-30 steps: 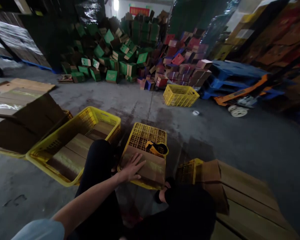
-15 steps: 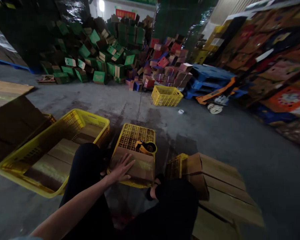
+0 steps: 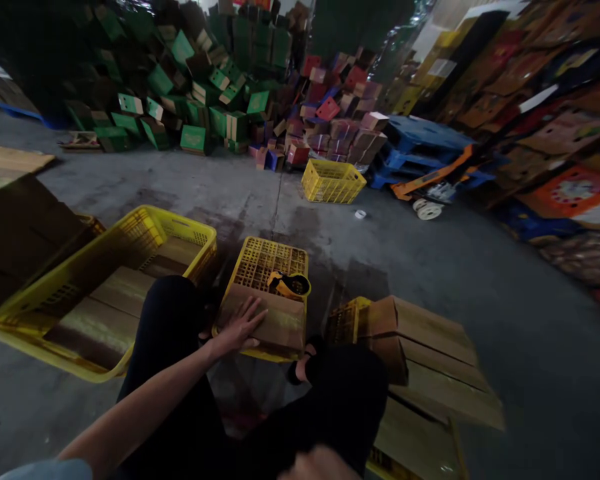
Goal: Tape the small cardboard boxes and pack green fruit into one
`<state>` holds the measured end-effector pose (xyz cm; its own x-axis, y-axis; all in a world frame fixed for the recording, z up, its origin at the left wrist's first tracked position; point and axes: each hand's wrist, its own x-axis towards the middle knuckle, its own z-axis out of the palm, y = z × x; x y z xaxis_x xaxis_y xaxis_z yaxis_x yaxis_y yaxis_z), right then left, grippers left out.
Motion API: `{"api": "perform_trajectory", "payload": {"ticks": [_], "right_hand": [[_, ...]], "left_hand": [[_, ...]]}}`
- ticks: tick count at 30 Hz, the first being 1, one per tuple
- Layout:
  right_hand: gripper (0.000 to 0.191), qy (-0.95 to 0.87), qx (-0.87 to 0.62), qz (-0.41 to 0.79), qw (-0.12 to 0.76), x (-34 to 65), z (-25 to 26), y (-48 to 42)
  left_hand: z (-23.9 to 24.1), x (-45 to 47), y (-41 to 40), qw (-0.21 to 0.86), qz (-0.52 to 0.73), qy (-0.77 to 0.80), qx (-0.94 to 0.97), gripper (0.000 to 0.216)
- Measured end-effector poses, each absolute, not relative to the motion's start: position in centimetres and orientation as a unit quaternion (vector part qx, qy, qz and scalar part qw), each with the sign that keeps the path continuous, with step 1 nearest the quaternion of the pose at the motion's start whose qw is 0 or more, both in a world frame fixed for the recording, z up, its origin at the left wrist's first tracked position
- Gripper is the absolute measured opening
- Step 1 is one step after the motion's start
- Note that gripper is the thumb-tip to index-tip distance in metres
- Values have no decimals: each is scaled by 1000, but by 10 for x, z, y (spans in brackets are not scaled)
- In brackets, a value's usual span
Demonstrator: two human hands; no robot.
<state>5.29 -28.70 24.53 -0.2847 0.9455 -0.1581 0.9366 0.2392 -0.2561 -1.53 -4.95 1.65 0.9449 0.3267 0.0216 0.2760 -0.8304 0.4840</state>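
Observation:
My left hand (image 3: 239, 327) lies with spread fingers on a brown cardboard box (image 3: 283, 322). The box rests across the near part of an upturned yellow plastic crate (image 3: 270, 257), between my knees. Beside the box, on the crate's lattice, sits an orange and black tape dispenser (image 3: 291, 285). My right hand (image 3: 320, 465) shows only in part at the bottom edge, smeared by motion, over my dark-clad right leg; its fingers cannot be made out.
On the left is a large yellow crate (image 3: 100, 377) with cardboard boxes inside. To my right, folded cardboard (image 3: 440, 363) leans on yellow crates. Ahead are another yellow crate (image 3: 333, 183), blue pallets (image 3: 425, 140), an orange pallet jack (image 3: 433, 180) and piles of green boxes (image 3: 193, 138).
My right hand has come into view at the bottom edge. My left hand stays on the box. The view has tilted slightly downward.

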Motion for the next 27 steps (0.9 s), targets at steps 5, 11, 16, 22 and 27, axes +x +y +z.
{"api": "perform_trajectory", "payload": {"ticks": [5,11,16,22,27], "right_hand": [[47,-585,-808,53,-55,127,200,-233],[65,-595,-799,81,11,135,85,-216],[64,-544,-836,10,76,139,37,-206],[73,-487,-870,-14,81,154,20,-204],[65,-487,-870,-19,82,146,22,-204]], "left_hand": [[10,-11,-55,217,92,220,946,77],[-3,-11,-66,119,131,276,945,59],[-7,-12,-64,96,148,270,946,55],[-1,-16,-55,74,155,300,938,55],[7,5,-83,73,179,338,921,50]]}}
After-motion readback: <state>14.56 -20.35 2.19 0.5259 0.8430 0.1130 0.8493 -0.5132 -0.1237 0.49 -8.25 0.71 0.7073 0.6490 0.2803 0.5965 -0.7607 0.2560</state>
